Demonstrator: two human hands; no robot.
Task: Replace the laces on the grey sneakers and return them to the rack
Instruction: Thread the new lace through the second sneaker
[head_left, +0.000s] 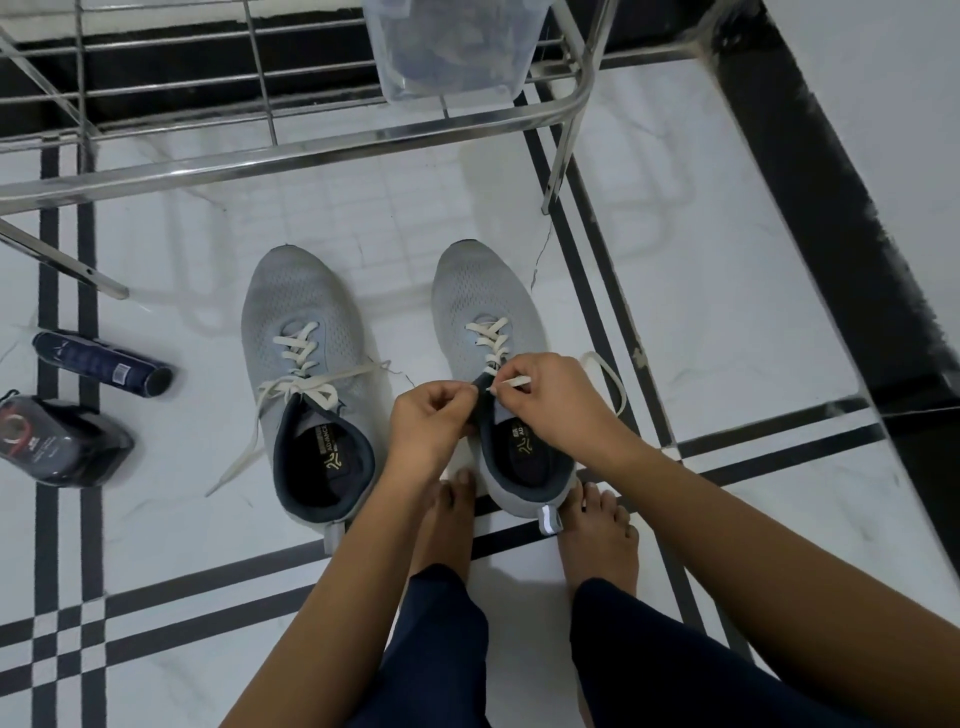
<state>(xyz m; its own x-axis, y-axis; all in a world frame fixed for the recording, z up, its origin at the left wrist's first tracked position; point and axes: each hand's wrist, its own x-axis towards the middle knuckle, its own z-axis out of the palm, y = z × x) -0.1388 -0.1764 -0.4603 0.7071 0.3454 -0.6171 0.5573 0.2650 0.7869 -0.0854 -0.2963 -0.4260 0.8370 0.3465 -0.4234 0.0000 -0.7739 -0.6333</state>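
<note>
Head view. I record two grey sneakers standing upright on a glossy white marble-look floor (727, 312) crossed by black bands. The left sneaker (306, 332) and the right sneaker (483, 291) are both of perforated knit mesh, rounded at the toe, with dark padded collars and printed insoles. Their long axes run near to far and roughly parallel. The toes point away from me toward the rack (311, 156), and the heels toward the person's bare feet; the right heel lies between those feet.

The left sneaker carries a flat cream lace (298, 348) crossed over the eyelets, its ends trailing loose on the floor. The right sneaker's lace (491, 332) is crossed over the lower eyelets only.

The left hand (428, 421) is curled and pinches the dark tongue edge of the right sneaker. The right hand (545, 400) pinches the flat lace tip (514, 383) between thumb and fingers; a slack loop lies just right of it.

The rack is of polished steel tube and wire, and a translucent plastic tub (447, 52) stands on it. A dark cylindrical can (98, 364) lies on its side at far left, near a glossy dark pack (57, 441).
</note>
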